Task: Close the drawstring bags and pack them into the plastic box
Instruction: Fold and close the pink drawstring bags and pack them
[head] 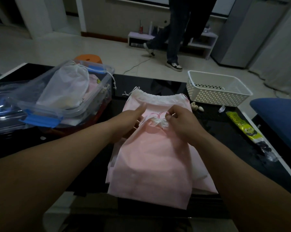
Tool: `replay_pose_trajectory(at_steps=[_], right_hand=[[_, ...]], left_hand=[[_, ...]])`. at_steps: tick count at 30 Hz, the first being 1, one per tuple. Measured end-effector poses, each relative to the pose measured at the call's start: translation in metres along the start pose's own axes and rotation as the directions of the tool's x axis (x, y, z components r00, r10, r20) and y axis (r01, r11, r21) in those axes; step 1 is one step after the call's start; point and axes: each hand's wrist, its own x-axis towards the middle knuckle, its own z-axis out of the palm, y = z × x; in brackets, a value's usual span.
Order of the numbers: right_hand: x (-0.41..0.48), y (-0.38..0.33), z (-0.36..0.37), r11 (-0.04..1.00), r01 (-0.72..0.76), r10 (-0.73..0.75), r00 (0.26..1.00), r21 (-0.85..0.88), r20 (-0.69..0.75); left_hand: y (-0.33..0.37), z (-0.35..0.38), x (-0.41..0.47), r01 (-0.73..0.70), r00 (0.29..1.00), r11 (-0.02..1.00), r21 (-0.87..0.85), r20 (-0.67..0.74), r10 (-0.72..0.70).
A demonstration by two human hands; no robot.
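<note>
Currently the top pink bag (149, 164) lies flat on a stack of similar bags at the middle of the dark table (208, 126), directly in front of the person. Its long axis runs near to far: the bottom edge is toward the person and the gathered mouth points away, toward the far table edge. The mouth is bunched into a small white pucker with pink cord loops just beyond it. The right hand (180, 126) is at that pucker, fingers (170, 117) curled and pinching the gathered fabric and cord. The left hand (131, 121) sits at the left side of the neck, thumb stretched out straight; its other fingers are tucked out of sight, so what they hold cannot be told. Thin cord lines show just beside it. Under the top bag, a lower bag (166, 98) shows a white hem, mouth wide and also pointing away. The clear plastic box (110, 71) stands to the left on the table with a white mesh bag (69, 87) lying in it. A white perforated basket (216, 94) stands at the far right, and a yellow packet (242, 126) lies near the right edge.
</note>
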Motion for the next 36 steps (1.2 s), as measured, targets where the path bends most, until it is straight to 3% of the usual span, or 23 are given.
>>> replay_pose_trajectory(at_steps=[2,4,6,9,13,15,18,22,30,32,33,36], right_hand=[[0.003,-0.002,-0.002,1.000,0.010,-0.009,0.999,0.006,-0.044],[0.003,-0.005,-0.006,0.999,0.018,-0.017,0.998,0.030,-0.056],[-0.001,-0.010,-0.009,0.994,0.006,-0.006,1.000,0.113,0.004],[-0.011,-0.017,-0.011,0.968,-0.027,-0.012,0.988,0.248,0.152],[-0.012,-0.026,-0.011,0.921,-0.098,0.034,0.984,0.376,0.172],[-0.011,-0.031,-0.010,0.914,-0.114,0.065,0.988,0.389,0.138],[-0.006,-0.041,-0.007,0.931,-0.096,0.083,0.995,0.353,0.053],[0.002,-0.070,-0.002,0.931,-0.074,0.094,0.995,0.358,-0.038],[0.061,-0.186,0.008,0.898,0.160,-0.094,0.980,0.411,-0.176],[0.079,-0.220,0.015,0.898,0.244,-0.183,0.964,0.367,-0.194],[0.088,-0.232,0.022,0.902,0.269,-0.208,0.956,0.338,-0.207],[0.109,-0.260,0.055,0.925,0.296,-0.258,0.950,0.237,-0.178]], left_hand=[[-0.002,0.003,-0.008,-0.032,0.998,0.992,0.120,0.050,0.026],[-0.004,0.006,-0.016,-0.109,0.992,0.964,0.242,-0.036,0.121],[-0.006,0.005,-0.019,-0.133,0.979,0.970,0.203,-0.128,0.161],[-0.003,-0.002,-0.029,-0.102,0.982,0.995,0.005,-0.160,0.101],[0.008,-0.002,-0.048,-0.054,0.998,0.890,-0.454,-0.045,0.037],[0.016,-0.007,-0.063,0.010,0.998,0.872,-0.490,0.061,0.023],[0.025,-0.025,-0.095,0.066,0.974,0.942,-0.329,0.225,0.010],[0.019,-0.070,-0.134,-0.040,0.988,0.990,-0.132,0.141,0.059],[0.035,-0.130,-0.161,-0.195,0.980,0.890,-0.412,-0.109,0.164],[0.043,-0.165,-0.155,-0.286,0.945,0.910,-0.300,-0.243,0.217],[0.043,-0.182,-0.150,-0.302,0.906,0.944,-0.136,-0.350,0.240],[0.033,-0.223,-0.138,-0.078,0.736,0.913,0.402,-0.595,0.324]])
